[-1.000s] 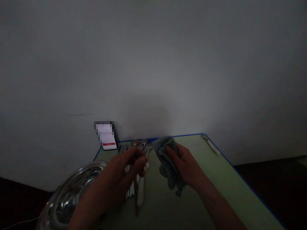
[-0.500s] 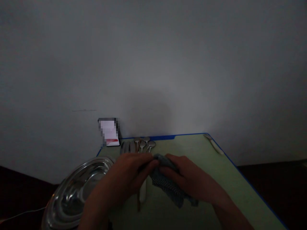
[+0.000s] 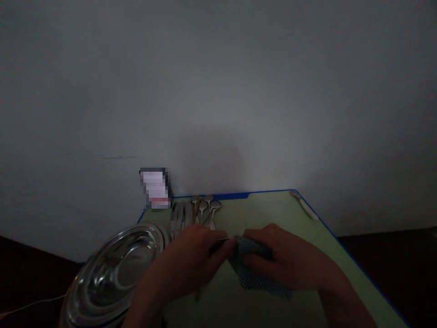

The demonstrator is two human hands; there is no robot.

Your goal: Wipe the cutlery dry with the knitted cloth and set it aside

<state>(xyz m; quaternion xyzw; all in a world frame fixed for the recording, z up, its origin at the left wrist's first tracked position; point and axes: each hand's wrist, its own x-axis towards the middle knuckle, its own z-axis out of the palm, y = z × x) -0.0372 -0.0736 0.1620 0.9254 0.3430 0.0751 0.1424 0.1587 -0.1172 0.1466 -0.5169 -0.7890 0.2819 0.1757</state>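
My left hand [image 3: 196,253] is closed on a thin metal piece of cutlery [image 3: 223,238]. Only a sliver of it shows between thumb and fingers, so its kind is hidden. Gripped in my right hand [image 3: 278,255] is a grey-blue cloth [image 3: 252,248] with a checked lower part, folded where it meets my left fingertips. The cloth covers whatever lies inside it. Beyond my left hand, several knives [image 3: 179,214] lie side by side on the table. Several spoons [image 3: 214,207] rest just right of them, partly hidden by my hand.
Stacked shiny metal bowls [image 3: 85,278] stand at the left, close to my left forearm. A phone [image 3: 156,189] leans against the wall. A light-handled fork [image 3: 305,207] lies by the right edge of the green table [image 3: 327,255], which has a blue rim.
Both hands have shifted slightly right and down with the cloth. A thin metal edge now shows at my left fingertips. More of the knives and spoons is uncovered.
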